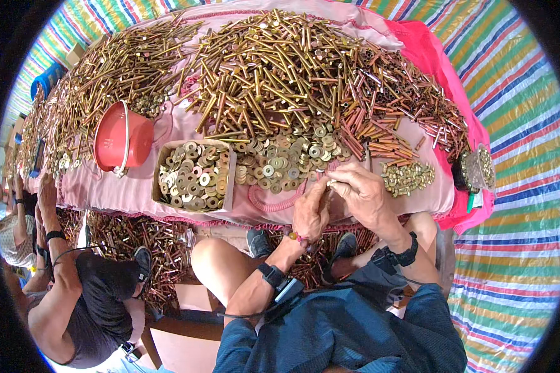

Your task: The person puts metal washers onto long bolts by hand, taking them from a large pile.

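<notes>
Small pale piece (331, 183) located between my hands, pinched by my right hand (364, 194), fingertips nearly together; my left hand (312, 211) curled beside it, hold undeterminable; washers (284, 163) at ten o'clock, brass pieces (408, 178) at three, bolts (320, 81) at twelve

The pink cloth (121, 194) looks soft and creased, and along its far edge lie bolts (274, 81) of shiny brass-toned metal, with duller, copper-coloured metal tubes (379, 127) toward its right end. By its near edge are flat, smooth metal washers (286, 165), glossy brassy pieces (407, 179), a smooth red plastic bucket (112, 133) with a slight shine and a matt cardboard box (229, 186). Past its right edge, the striped sheeting (516, 155) looks like crinkled, faintly glossy plastic.
</notes>
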Demonstrator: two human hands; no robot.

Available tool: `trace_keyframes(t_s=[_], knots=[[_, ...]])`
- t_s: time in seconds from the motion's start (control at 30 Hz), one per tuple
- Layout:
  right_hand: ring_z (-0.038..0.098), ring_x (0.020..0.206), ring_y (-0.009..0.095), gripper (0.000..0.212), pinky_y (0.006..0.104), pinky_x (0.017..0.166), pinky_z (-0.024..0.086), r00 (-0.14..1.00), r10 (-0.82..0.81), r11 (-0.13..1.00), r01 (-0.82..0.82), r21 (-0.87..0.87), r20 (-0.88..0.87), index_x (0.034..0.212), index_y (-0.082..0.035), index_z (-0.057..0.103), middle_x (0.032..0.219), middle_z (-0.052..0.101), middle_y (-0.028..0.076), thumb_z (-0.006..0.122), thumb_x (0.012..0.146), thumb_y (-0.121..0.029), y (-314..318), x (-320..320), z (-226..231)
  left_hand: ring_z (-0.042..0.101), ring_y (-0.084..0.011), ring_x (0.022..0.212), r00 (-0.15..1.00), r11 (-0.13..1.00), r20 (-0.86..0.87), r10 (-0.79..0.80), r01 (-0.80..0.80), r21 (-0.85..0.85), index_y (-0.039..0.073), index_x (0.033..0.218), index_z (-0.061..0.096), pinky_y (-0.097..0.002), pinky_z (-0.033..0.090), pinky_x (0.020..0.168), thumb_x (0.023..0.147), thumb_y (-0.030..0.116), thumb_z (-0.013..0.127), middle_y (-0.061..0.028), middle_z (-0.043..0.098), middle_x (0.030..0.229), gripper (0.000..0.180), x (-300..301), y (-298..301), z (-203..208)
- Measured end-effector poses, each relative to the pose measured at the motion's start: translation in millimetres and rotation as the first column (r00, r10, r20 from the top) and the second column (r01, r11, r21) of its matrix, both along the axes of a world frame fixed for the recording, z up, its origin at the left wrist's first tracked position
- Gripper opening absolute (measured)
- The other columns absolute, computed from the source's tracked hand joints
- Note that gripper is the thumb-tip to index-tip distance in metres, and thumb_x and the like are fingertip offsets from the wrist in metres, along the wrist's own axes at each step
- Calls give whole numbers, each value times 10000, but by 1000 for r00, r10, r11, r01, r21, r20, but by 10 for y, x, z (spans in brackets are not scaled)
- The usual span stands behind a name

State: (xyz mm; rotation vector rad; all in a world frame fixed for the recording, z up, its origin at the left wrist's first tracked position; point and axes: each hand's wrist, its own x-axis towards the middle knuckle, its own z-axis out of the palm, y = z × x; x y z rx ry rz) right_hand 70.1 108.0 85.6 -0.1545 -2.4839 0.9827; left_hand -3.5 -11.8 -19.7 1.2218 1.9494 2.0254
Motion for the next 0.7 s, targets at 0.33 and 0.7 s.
trace_keyframes(t_s=[0.33, 0.7], knots=[[665, 1044, 183, 109, 318, 907, 527, 997, -78, 873, 69, -483, 2, 1013, 19, 694, 1123, 712, 105, 648, 915, 20, -85, 75, -253, 682, -430, 846, 999, 1000, -40, 1, 0, 15, 57, 1360, 549, -443, 545, 724, 846, -66, 590, -250, 678, 986, 530, -21, -4, -86], [649, 1073, 191, 70, 314, 868, 535, 994, 55, 881, -95, -463, -99, 939, -3, 680, 1198, 687, 128, 616, 933, 26, 9, 75, -264, 680, -409, 793, 997, 998, -53, -58, 57, -7, 49, 1360, 551, -413, 537, 671, 719, -129, 519, -238, 664, 921, 666, -59, 2, -99]])
